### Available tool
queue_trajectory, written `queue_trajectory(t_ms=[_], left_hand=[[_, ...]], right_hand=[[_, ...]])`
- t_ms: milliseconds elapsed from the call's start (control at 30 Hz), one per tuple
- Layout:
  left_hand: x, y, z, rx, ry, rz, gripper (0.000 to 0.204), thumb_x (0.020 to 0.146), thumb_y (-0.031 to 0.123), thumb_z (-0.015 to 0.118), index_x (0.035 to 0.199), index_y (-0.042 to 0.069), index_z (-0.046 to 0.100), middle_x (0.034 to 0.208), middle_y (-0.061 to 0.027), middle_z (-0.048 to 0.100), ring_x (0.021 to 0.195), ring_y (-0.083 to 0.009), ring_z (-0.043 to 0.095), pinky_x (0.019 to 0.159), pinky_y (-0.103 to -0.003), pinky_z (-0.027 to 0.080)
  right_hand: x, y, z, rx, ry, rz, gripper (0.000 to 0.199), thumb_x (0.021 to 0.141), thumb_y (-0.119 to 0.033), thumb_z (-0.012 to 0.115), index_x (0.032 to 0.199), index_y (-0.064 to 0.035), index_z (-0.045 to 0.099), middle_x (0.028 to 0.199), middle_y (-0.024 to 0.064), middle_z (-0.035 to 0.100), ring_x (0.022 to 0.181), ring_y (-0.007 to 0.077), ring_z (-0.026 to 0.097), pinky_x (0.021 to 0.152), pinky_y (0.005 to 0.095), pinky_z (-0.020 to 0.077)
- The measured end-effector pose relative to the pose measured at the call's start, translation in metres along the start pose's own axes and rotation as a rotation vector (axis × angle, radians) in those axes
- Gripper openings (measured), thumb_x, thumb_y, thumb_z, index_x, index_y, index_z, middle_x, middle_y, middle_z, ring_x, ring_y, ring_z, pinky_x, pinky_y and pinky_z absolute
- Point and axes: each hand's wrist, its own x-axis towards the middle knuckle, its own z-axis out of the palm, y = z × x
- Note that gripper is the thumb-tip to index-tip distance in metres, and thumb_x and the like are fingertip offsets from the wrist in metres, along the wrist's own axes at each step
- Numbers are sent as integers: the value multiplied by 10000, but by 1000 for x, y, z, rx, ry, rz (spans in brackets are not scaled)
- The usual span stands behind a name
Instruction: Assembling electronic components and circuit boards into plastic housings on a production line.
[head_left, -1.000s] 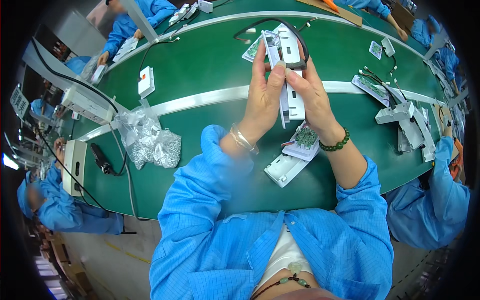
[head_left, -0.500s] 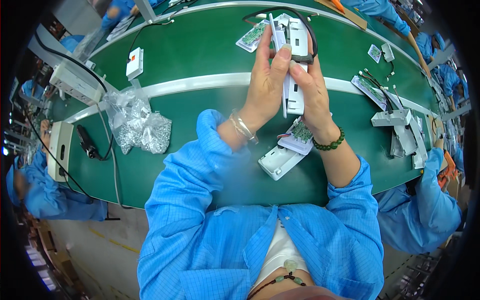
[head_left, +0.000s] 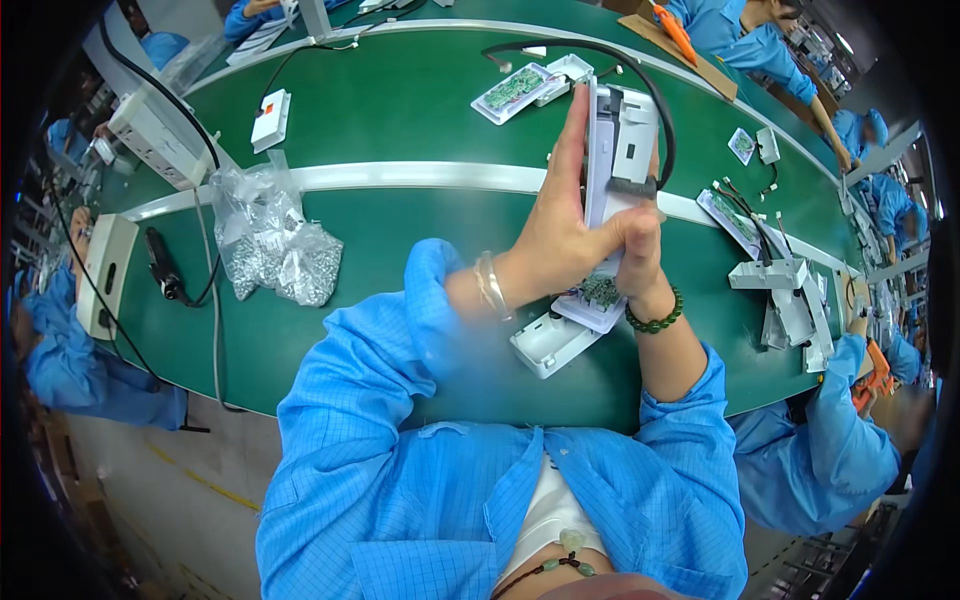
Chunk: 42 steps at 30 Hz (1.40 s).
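Between my two hands stands a long white plastic housing (head_left: 630,140), with openings along its face. A thick black cable (head_left: 668,110) loops from its lower part over its top to the left. My left hand (head_left: 560,228) presses its palm and straight fingers along the housing's left side. My right hand (head_left: 640,245) wraps the lower right side, its thumb bent near my left thumb; its other fingers are mostly hidden behind the housing. Under my wrists lie a green circuit board in a white cover (head_left: 597,300) and an open white shell (head_left: 553,343).
A clear bag of small metal parts (head_left: 285,250) lies left, beside a black plug (head_left: 165,268) and a power strip (head_left: 150,140). Ahead is another board in a cover (head_left: 510,92). White housings with wires (head_left: 790,295) lie right. A pale rail (head_left: 420,176) crosses the green bench. Co-workers sit around.
My hands and the housing have shifted right and slightly nearer. My right thumb has slid down from the housing's face to beside my left thumb. The whole view has also shifted slightly.
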Motion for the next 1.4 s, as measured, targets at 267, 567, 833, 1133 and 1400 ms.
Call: queue_trajectory(t_ms=[267, 567, 833, 1133, 1400], left_hand=[[2, -2, -5, -208, -80, -159, 1041, 696, 248, 701, 1348, 108, -98, 1314, -143, 247, 1206, -246, 297, 973, -371, 283], [-8, 4, -1, -139, -214, -208, 962, 641, 52, 614, 1359, 85, -24, 1242, -139, 344, 1147, -210, 369, 940, -317, 322], [-12, 15, 7, 9, -272, -303, 986, 616, 138, 618, 1337, 5, -42, 1249, -221, 307, 1152, -304, 372, 935, -360, 328], [-12, 19, 7, -96, -276, -329, 976, 608, 141, 651, 1346, 38, 21, 1204, -197, 371, 1113, -288, 413, 922, -343, 343], [-3, 6, -5, 273, -13, -73, 971, 577, 123, 688, 1336, 36, 88, 1126, -190, 386, 992, -303, 464, 823, -367, 417]], right_hand=[[0, 2, -10, -290, -67, 28, 946, 720, -695, 372, 1294, 32, 183, 1277, 182, 301, 1156, 275, 320, 949, 358, 269], [41, -29, -66, -412, 119, -58, 818, 812, -652, 164, 1249, 16, 339, 1253, 160, 381, 1167, 247, 364, 972, 377, 268], [56, -23, -43, -139, -131, -314, 720, 869, -547, 189, 743, 58, 559, 736, 151, 571, 690, 195, 527, 624, 280, 423], [52, -49, -38, -194, -26, -101, 437, 875, -352, 406, 750, 13, 612, 635, 60, 549, 541, 118, 486, 522, 227, 389], [25, -43, -14, -1, 191, -159, 572, 852, -372, 478, 1277, -27, 310, 1100, 111, 491, 929, 154, 501, 799, 263, 406]])
